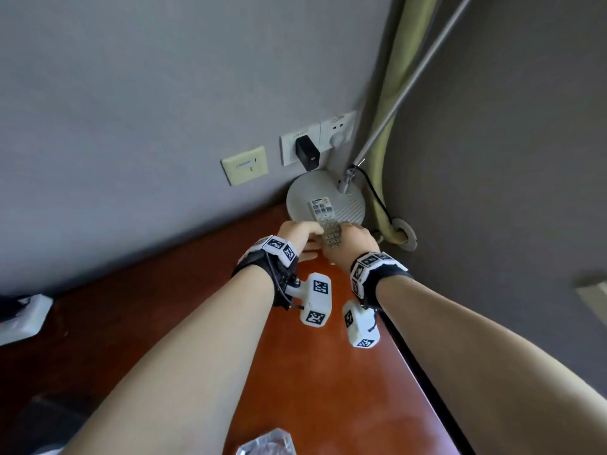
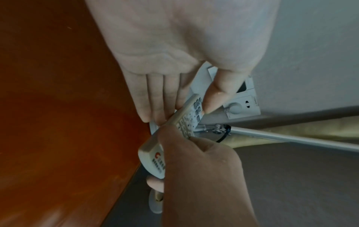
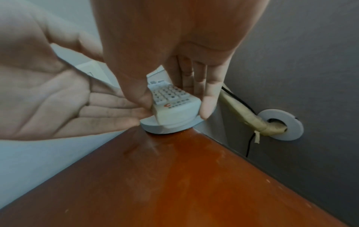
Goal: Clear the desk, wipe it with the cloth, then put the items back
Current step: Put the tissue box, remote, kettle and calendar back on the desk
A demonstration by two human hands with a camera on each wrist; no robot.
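Corner of a red-brown surface [image 1: 328,372] where two grey walls meet; all places are given from the lamp base [image 1: 353,205], a white disc standing in that corner. Behind the base, sockets [image 1: 317,139] sit on the wall, one holding a black plug; to its right a taped hose [image 3: 240,113] passes into a wall ring. A slim metal pole [image 1: 410,83] rises from the base's far right part. The remote [image 1: 323,221], a long off-white bar with rows of small keys, lies across the near half of the base, its logo end overhanging the rim toward the person. The right hand [image 1: 356,243] is clamped on that near end, thumb on one long edge and fingers on the other. The left hand [image 1: 300,233] lies apart, flat and straight-fingered, its fingertips [image 2: 153,113] beside and under the remote's left edge, its thumb near the key face; whether the thumb presses it cannot be told. Judged handling: the remote looks a light, rigid plastic shell, smooth on its sides and so somewhat slippery; the long edges near the middle should give the surest hold, since an end grip lets the far end swing. The keys are best spared pressure. The base looks heavy enough to stay put. Whether the remote is being lifted or set down cannot be told.
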